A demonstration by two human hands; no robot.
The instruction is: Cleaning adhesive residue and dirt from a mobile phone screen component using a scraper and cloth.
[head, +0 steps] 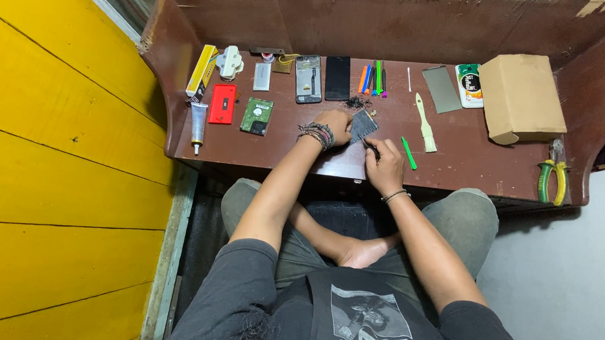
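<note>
A small dark ribbed panel, like a phone part (363,125), lies on the low brown table (463,159). My left hand (333,125), with bead bracelets on the wrist, presses down on its left side. My right hand (384,166) grips a thin dark tool (371,147) whose tip touches the panel's lower edge. A small heap of black scraps (356,102) sits just behind the panel. A green stick tool (408,153) lies right of my right hand.
Along the table's back lie a yellow box (200,69), a red case (222,103), a glue tube (198,124), a hard drive (257,116), two phones (323,78), coloured pens (372,79), a brush (424,123), a cardboard box (521,96) and pliers (551,179). A yellow wooden wall (61,178) stands at the left.
</note>
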